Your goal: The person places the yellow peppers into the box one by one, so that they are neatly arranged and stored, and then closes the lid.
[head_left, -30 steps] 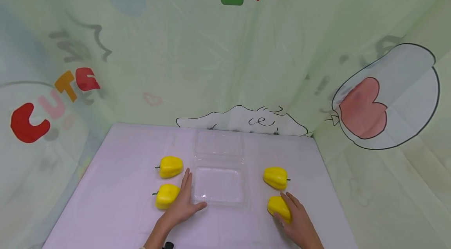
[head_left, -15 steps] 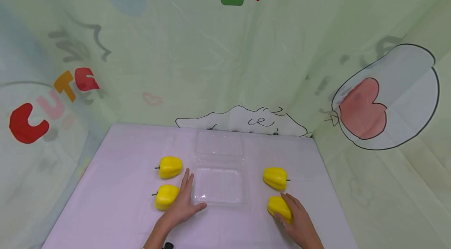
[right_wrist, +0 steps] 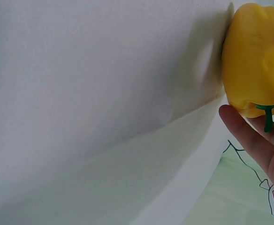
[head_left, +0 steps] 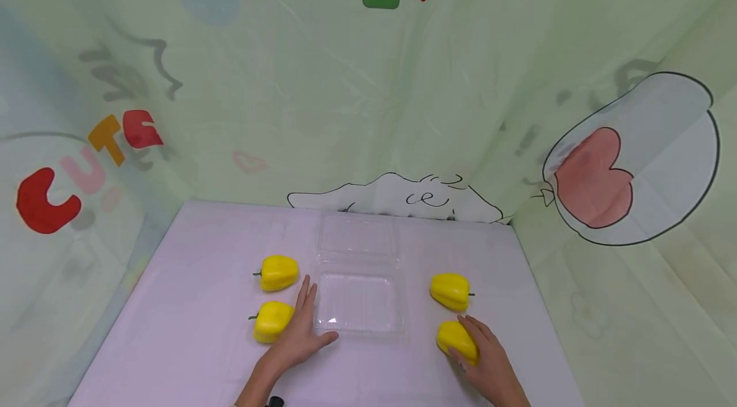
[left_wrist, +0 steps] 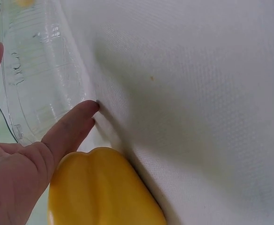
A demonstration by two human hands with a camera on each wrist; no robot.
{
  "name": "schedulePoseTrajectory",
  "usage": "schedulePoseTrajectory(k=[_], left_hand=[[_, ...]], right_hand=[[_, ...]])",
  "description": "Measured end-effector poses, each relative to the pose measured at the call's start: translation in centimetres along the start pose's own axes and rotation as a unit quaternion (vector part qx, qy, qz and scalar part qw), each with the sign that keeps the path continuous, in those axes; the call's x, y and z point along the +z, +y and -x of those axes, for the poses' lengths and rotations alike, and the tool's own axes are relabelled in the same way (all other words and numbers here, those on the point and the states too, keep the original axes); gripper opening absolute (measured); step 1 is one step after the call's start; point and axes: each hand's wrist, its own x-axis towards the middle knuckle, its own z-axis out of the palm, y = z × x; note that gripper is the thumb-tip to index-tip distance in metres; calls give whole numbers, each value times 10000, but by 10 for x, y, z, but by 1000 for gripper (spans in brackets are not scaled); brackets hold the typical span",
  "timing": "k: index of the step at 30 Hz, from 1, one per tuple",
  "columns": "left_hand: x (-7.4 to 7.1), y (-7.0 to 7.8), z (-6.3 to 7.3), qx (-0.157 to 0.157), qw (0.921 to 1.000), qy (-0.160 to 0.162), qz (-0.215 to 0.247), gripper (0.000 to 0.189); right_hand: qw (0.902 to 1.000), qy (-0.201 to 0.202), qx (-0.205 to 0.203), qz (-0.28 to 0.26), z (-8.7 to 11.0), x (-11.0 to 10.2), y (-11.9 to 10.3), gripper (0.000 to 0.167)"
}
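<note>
A clear plastic clamshell box [head_left: 358, 331] lies with its lid [head_left: 357, 235] folded back toward the wall. Beside the box's left edge, my left hand [head_left: 298, 338] rests with straight fingers and the thumb spread, holding nothing. Close against that hand is the near left yellow bell pepper [left_wrist: 104, 192], partly hidden by it in the head view. My right hand [head_left: 489, 362] grips the near right yellow bell pepper [head_left: 455, 340], fingers and thumb on opposite sides. In the right wrist view its green stem [right_wrist: 268, 117] points toward the palm.
One more yellow bell pepper [head_left: 279, 273] lies at the far left of the box, and another yellow bell pepper [head_left: 450, 292] at the far right. A white cloth-covered table [head_left: 190, 304] is enclosed by printed green curtains [head_left: 345, 87]. A small black object [head_left: 276, 401] shows below the left wrist.
</note>
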Motion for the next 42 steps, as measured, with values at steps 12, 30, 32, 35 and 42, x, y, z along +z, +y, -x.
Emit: schedulePoseTrajectory(k=[12, 30, 32, 35, 42], left_hand=[[1, -2, 0, 5, 9999, 11, -150, 115], [2, -4, 0, 10, 9996, -18, -270, 115], [2, -4, 0, 3, 9996, -18, -265, 115], [3, -3, 0, 1, 9995, -25, -320, 115], [3, -2, 0, 46, 9995, 14, -299, 114]], right_hand=[[9991, 285, -239, -217, -2, -4, -4, 72], [9887, 984, -1003, -520, -12, -11, -41, 69], [9885, 977, -1026, -529, -14, -11, -44, 69], [9858, 1076, -1178, -531, -15, -11, -49, 69], [9817, 988, -1538, -530, -21, -14, -63, 67]])
